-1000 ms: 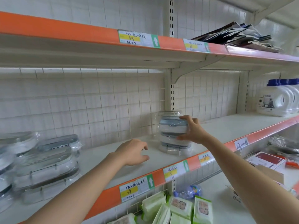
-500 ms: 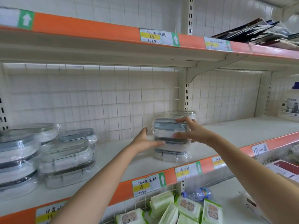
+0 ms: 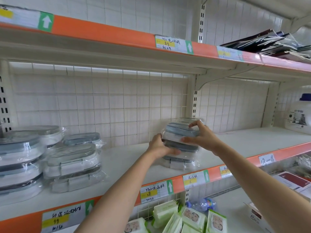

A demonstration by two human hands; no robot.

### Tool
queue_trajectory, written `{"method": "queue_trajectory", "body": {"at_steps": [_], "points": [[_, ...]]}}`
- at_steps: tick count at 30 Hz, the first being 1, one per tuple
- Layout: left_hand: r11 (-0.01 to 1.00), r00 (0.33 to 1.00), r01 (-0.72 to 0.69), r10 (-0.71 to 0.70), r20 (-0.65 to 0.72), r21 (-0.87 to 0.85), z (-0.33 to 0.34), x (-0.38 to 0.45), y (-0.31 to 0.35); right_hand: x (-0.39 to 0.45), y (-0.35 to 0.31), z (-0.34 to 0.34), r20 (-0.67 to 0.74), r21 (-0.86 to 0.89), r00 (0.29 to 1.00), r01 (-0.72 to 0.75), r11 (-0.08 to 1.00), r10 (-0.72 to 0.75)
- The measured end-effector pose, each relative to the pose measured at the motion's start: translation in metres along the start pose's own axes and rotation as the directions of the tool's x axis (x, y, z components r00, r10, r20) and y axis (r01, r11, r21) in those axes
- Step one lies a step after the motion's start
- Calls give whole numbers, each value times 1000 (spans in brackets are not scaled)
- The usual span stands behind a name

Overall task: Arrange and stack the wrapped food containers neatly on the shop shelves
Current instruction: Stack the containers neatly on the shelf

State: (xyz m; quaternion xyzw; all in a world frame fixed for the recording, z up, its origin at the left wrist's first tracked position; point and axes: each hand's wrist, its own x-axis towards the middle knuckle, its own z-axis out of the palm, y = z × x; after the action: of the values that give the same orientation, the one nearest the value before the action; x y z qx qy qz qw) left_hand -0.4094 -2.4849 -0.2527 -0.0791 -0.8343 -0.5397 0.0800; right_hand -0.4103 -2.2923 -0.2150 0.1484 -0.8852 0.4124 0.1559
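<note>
A stack of clear, plastic-wrapped food containers [image 3: 180,143] with grey lids stands on the middle shelf [image 3: 126,167], near the white upright. My left hand [image 3: 159,147] grips the stack's left side, fingers curled under a middle container. My right hand [image 3: 201,137] holds the top container, fingertips on its lid and thumb against its front. A further wrapped container shows behind the stack. At the shelf's left end sit more wrapped containers [image 3: 72,162] in stacks, some oval, some round.
The upper shelf [image 3: 104,33] overhangs close above, with flat dark packets [image 3: 269,44] at its right. A white detergent bottle [image 3: 299,113] stands far right on the middle shelf. Wet-wipe packs [image 3: 181,219] and a box fill the lower shelf. Price labels line the orange edges.
My left hand moved from the bare shelf over to the stack's left side and took hold of it. My right hand stayed on the top container. The view shifted left.
</note>
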Motion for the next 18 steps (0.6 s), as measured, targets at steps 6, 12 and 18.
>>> {"method": "queue_trajectory", "body": {"at_steps": [6, 12, 18], "points": [[999, 999, -38, 39, 34, -24, 0, -6, 3, -3, -5, 0, -1, -50, 999, -47, 998, 47], [999, 999, 13, -14, 43, 36, 1, -7, 7, -2, -12, -3, -69, -56, 995, -81, 995, 77], [946, 998, -7, -12, 57, 323, -31, -10, 14, 0, -21, -1, -97, -22, 991, -90, 996, 87]]}}
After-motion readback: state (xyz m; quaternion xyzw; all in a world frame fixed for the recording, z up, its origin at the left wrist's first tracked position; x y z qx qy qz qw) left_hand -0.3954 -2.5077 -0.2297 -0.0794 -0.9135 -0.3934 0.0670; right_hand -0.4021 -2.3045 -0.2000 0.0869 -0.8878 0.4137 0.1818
